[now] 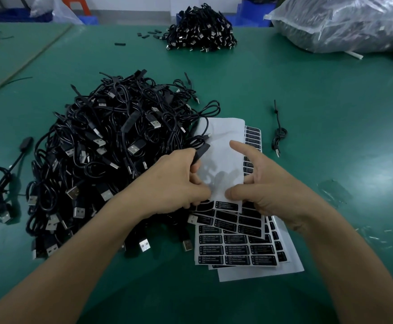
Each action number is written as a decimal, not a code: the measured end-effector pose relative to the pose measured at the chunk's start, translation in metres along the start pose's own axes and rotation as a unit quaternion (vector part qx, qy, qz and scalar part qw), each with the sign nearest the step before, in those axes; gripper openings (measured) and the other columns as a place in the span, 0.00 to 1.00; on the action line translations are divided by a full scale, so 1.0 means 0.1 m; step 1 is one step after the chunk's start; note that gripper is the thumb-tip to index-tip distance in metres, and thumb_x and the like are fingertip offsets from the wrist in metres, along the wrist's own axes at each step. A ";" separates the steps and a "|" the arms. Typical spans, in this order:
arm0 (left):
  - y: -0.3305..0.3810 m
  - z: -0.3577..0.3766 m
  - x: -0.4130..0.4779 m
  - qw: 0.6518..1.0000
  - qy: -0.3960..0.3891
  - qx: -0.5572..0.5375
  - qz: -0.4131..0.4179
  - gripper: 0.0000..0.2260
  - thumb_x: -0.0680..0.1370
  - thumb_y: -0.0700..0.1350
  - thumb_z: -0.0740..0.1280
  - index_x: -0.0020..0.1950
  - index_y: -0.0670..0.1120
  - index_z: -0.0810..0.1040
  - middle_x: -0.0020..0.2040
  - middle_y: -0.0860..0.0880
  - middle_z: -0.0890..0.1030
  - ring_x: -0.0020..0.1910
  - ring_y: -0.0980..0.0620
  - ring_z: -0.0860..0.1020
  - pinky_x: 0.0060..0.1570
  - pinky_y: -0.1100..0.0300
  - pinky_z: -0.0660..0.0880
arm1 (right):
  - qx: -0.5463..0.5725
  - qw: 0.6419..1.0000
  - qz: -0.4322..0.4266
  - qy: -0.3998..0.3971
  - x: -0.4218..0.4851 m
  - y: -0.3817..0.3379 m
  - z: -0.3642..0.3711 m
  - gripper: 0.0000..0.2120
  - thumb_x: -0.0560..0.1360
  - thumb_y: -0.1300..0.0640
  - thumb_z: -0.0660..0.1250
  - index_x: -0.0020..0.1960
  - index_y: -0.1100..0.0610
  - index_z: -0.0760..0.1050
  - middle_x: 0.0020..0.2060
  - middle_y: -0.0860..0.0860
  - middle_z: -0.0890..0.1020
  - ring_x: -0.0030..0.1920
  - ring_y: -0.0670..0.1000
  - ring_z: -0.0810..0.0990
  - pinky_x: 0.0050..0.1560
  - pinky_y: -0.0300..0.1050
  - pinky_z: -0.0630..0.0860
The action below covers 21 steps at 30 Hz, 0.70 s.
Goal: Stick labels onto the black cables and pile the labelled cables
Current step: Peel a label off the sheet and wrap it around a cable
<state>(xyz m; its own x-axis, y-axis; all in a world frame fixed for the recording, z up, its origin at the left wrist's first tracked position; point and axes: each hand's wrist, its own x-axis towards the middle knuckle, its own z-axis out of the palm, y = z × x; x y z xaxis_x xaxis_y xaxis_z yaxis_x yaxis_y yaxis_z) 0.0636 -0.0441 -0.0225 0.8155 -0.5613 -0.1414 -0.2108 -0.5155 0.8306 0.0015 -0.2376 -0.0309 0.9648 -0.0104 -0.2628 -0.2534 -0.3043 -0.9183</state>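
A held cable point(201, 152) was gripped in the left hand point(174, 181). Its slim black block was pinched between curled fingers and poked out just past the fingertips, so that a flat face was kept exposed for a label. The rest of that cable was trailed away from the grip into the loose pile of cables point(102, 155). This pile was heaped right against the outer side of the left hand, presumably so that the next piece could be drawn without reaching.

Directly beneath both hands the label sheets point(235, 249) were fanned on the green table point(331, 101). The top sheet was stripped to bare white backing point(223, 136) beyond the fingertips, with printed rows left only on the wrist side.

The right hand point(268, 185) was set just beside the left, its thumb point(231, 192) laid on the backing at the edge of the next unpeeled row. The forefinger was held straight and the other fingers were curled at the sheet's edge; whether anything was pinched there could not be told. From this, a label was judged to be about to be lifted. Well beyond both hands a tidier far pile point(202, 31) was stacked, likely the labelled cables.
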 end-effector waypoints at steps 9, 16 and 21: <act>0.11 -0.20 -0.02 0.980 0.059 -0.186 -0.021 0.20 0.72 0.31 0.71 0.43 0.47 0.60 0.23 0.52 0.73 0.24 0.53 0.77 0.22 0.64 0.73 | -0.304 0.948 -0.052 0.077 -0.09 -0.05 0.03 0.35 0.66 0.42 0.76 0.69 0.31 0.64 0.32 0.44 0.73 0.32 0.40 0.71 0.34 0.43 0.67; 0.12 -0.19 -0.01 0.969 0.088 -0.231 -0.024 0.21 0.72 0.31 0.72 0.43 0.47 0.60 0.22 0.50 0.76 0.23 0.51 0.77 0.22 0.63 0.73 | -0.298 0.876 -0.292 0.243 -0.15 -0.18 0.21 0.09 0.68 0.45 0.72 0.42 0.48 0.78 0.35 0.42 0.72 0.35 0.41 0.71 0.33 0.43 0.68; 0.14 -0.19 -0.02 0.967 0.092 -0.238 -0.028 0.22 0.71 0.32 0.73 0.42 0.47 0.60 0.24 0.48 0.76 0.23 0.51 0.77 0.22 0.63 0.73 | -0.307 0.864 -0.307 0.254 -0.14 -0.14 0.34 0.06 0.70 0.50 0.75 0.44 0.51 0.83 0.35 0.45 0.76 0.34 0.40 0.67 0.31 0.42 0.69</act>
<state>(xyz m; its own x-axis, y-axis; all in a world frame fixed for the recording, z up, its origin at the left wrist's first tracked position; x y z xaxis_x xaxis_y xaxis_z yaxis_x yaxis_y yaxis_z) 0.0694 -0.0380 -0.0006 0.9096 -0.3939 -0.1322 0.0728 -0.1621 0.9841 -0.0107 -0.2006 -0.0245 0.8502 -0.0376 0.5251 0.2515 -0.8473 -0.4679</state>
